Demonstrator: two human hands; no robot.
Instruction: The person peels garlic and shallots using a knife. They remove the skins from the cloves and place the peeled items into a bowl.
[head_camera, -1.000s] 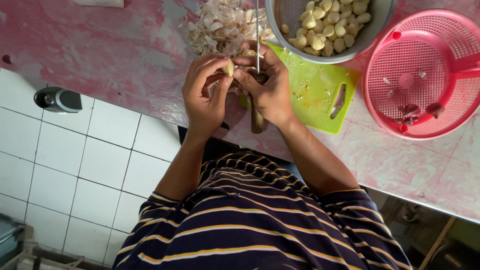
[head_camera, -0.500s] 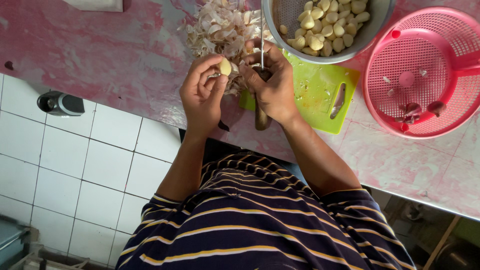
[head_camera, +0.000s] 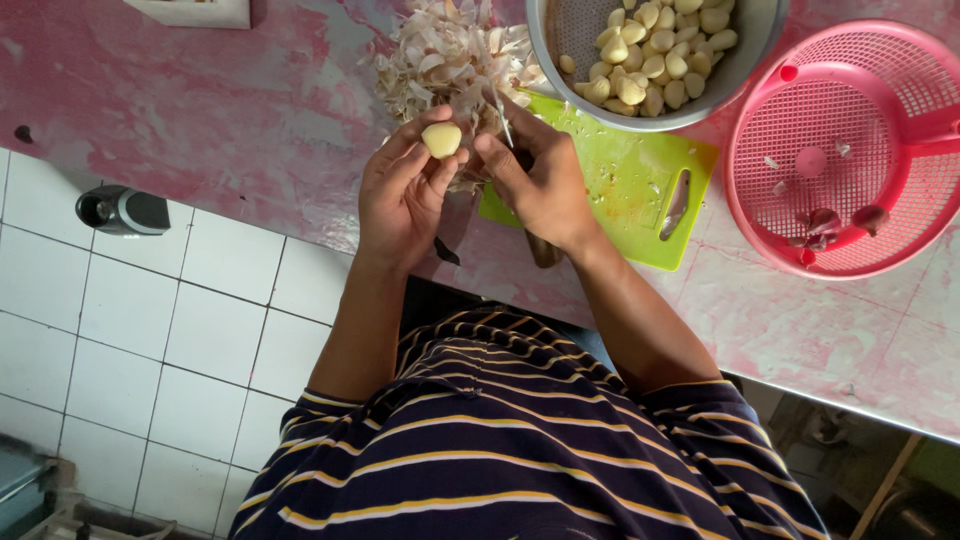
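A pink basket (head_camera: 850, 150) is sitting on the pink surface (head_camera: 250, 110), holding a few dark bits. A green board (head_camera: 630, 180) is lying just beside it. Below the surface, a white tiled floor (head_camera: 150, 340) is showing, with a dark object (head_camera: 122, 210) lying on it.

Garlic cloves (head_camera: 655, 55) in bowl (head_camera: 745, 65); skins pile (head_camera: 445, 55) left; basket (head_camera: 850, 150) right.

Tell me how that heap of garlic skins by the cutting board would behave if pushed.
The garlic skins look thin, curled and loosely heaped, so they would probably scatter rather than slide as one mass. They seem very light, likely to lift or drift at a nudge. Flakes near the green cutting board might catch on its edge.
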